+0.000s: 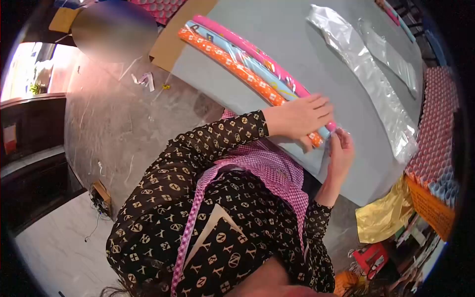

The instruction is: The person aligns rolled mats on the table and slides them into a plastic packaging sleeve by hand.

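Three rolls of wrapping paper lie side by side on the grey table, within clear plastic film: a pink roll [237, 42], a light blue roll [252, 63] and an orange roll with white pattern [225, 58]. Across their near end lies my left hand [297, 117], its fingers over the rolls and its thumb at the orange one. At the tip of the rolls, my right hand [341, 152] is closed in a pinch on the film's end [343, 131]. Part of the rolls is hidden under my left hand.
On the grey table [272, 22] lie a long clear plastic sleeve [363, 64] and another one [391, 57]. Many stacked rolls [438, 119] stand at the right, beside an orange crate [430, 203] and gold sheet [383, 213]. Cardboard [173, 37] sits at the table's far left edge.
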Demonstrator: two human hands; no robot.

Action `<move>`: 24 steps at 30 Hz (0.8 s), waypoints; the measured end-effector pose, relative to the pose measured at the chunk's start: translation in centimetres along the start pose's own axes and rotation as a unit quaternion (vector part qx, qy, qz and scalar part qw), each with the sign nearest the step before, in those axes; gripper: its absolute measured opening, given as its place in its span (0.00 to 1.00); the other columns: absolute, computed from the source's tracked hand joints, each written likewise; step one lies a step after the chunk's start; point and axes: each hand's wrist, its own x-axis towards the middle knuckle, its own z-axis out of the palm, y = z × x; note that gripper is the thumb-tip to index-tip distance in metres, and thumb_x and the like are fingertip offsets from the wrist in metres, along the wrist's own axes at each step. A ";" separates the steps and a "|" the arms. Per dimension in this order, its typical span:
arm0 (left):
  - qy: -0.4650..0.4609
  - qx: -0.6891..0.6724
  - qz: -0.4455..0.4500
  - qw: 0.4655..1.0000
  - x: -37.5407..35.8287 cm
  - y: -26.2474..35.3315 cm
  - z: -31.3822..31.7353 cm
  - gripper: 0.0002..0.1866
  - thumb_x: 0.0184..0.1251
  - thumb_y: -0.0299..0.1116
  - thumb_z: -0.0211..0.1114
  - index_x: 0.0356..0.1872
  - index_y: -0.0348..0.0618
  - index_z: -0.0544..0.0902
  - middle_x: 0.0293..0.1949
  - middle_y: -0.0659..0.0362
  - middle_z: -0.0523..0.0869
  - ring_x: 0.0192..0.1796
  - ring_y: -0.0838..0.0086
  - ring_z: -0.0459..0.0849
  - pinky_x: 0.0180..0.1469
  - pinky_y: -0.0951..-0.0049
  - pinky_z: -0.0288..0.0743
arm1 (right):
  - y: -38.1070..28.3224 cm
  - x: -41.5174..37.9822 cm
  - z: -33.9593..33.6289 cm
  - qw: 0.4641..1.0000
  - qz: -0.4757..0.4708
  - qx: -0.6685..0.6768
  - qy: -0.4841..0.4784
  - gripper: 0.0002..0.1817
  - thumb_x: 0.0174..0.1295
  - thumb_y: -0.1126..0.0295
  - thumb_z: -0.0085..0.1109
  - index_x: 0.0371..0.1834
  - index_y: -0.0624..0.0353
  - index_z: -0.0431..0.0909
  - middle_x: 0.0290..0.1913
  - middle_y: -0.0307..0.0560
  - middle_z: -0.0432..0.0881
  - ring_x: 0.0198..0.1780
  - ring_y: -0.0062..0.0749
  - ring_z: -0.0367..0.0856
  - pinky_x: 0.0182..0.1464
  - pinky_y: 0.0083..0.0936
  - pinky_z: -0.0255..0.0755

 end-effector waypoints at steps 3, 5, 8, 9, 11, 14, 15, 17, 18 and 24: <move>0.048 -0.022 0.015 0.998 -0.4 0.1 -0.6 0.45 0.42 0.58 0.72 0.57 0.33 0.74 0.60 0.47 0.74 0.68 0.53 0.68 0.71 0.52 0.59 | 2.2 1.1 -0.3 0.999 -0.038 0.022 0.009 0.12 0.64 0.74 0.60 0.50 0.63 0.79 0.38 0.33 0.81 0.30 0.11 0.69 0.27 0.12 0.59; 0.087 -0.008 -0.003 0.996 -0.7 0.0 -0.8 0.40 0.46 0.55 0.72 0.57 0.36 0.75 0.61 0.49 0.74 0.68 0.52 0.68 0.70 0.52 0.60 | 1.9 0.9 0.1 0.995 -0.077 0.020 0.054 0.11 0.64 0.75 0.60 0.49 0.63 0.79 0.38 0.33 0.81 0.31 0.11 0.71 0.29 0.11 0.60; 0.106 0.044 -0.056 0.992 -2.0 -1.3 -1.0 0.36 0.51 0.53 0.70 0.57 0.38 0.76 0.61 0.50 0.75 0.67 0.52 0.68 0.70 0.49 0.59 | 3.1 1.2 -0.7 0.995 -0.058 0.072 0.028 0.11 0.64 0.75 0.61 0.49 0.63 0.79 0.40 0.35 0.82 0.35 0.12 0.74 0.31 0.11 0.63; 0.116 0.071 -0.084 0.987 -2.4 -1.8 -1.0 0.34 0.54 0.52 0.69 0.56 0.39 0.76 0.61 0.51 0.75 0.67 0.52 0.69 0.70 0.47 0.59 | 3.0 1.0 -0.5 0.995 -0.053 0.078 0.031 0.11 0.64 0.75 0.61 0.49 0.63 0.79 0.40 0.35 0.82 0.35 0.12 0.74 0.31 0.11 0.63; 0.107 0.087 -0.097 0.986 -3.2 -2.5 -1.1 0.32 0.56 0.52 0.68 0.56 0.40 0.76 0.61 0.51 0.75 0.67 0.52 0.69 0.70 0.46 0.59 | 2.4 0.9 -0.1 0.996 -0.058 0.045 0.059 0.11 0.64 0.75 0.61 0.49 0.63 0.79 0.41 0.36 0.82 0.38 0.14 0.76 0.33 0.11 0.65; 0.111 0.105 -0.130 0.980 -3.9 -2.9 -0.9 0.30 0.58 0.51 0.67 0.56 0.40 0.77 0.60 0.52 0.77 0.65 0.53 0.71 0.70 0.46 0.59 | 1.8 0.5 0.2 0.994 -0.061 0.070 0.051 0.11 0.65 0.77 0.59 0.49 0.64 0.78 0.42 0.38 0.82 0.42 0.17 0.78 0.42 0.14 0.70; 0.103 0.118 -0.134 0.978 -4.1 -2.8 -0.8 0.29 0.59 0.51 0.67 0.55 0.40 0.78 0.59 0.52 0.77 0.65 0.54 0.71 0.70 0.47 0.59 | 1.9 0.5 0.4 0.993 -0.087 0.061 0.052 0.10 0.65 0.78 0.58 0.49 0.64 0.78 0.42 0.38 0.82 0.43 0.18 0.78 0.46 0.15 0.71; 0.087 0.128 -0.138 0.978 -4.3 -2.8 -0.5 0.28 0.59 0.50 0.66 0.54 0.41 0.79 0.59 0.52 0.78 0.64 0.54 0.72 0.70 0.47 0.59 | 2.5 0.4 0.2 0.992 -0.051 0.104 0.044 0.11 0.65 0.80 0.57 0.50 0.66 0.78 0.43 0.40 0.81 0.46 0.20 0.78 0.52 0.18 0.71; 0.091 0.126 -0.137 0.978 -4.4 -2.8 -0.4 0.29 0.59 0.51 0.66 0.54 0.40 0.79 0.59 0.52 0.78 0.64 0.53 0.72 0.70 0.47 0.59 | 2.4 0.3 0.2 0.993 -0.051 0.100 0.031 0.11 0.66 0.80 0.56 0.50 0.66 0.78 0.44 0.40 0.81 0.47 0.20 0.78 0.53 0.18 0.71; 0.092 0.107 -0.152 0.978 -4.5 -2.3 -0.5 0.29 0.59 0.49 0.67 0.55 0.39 0.79 0.60 0.51 0.78 0.66 0.50 0.71 0.71 0.47 0.58 | 2.4 0.0 -0.3 0.994 -0.013 0.106 0.018 0.12 0.67 0.80 0.56 0.53 0.66 0.76 0.48 0.42 0.81 0.49 0.21 0.78 0.53 0.19 0.71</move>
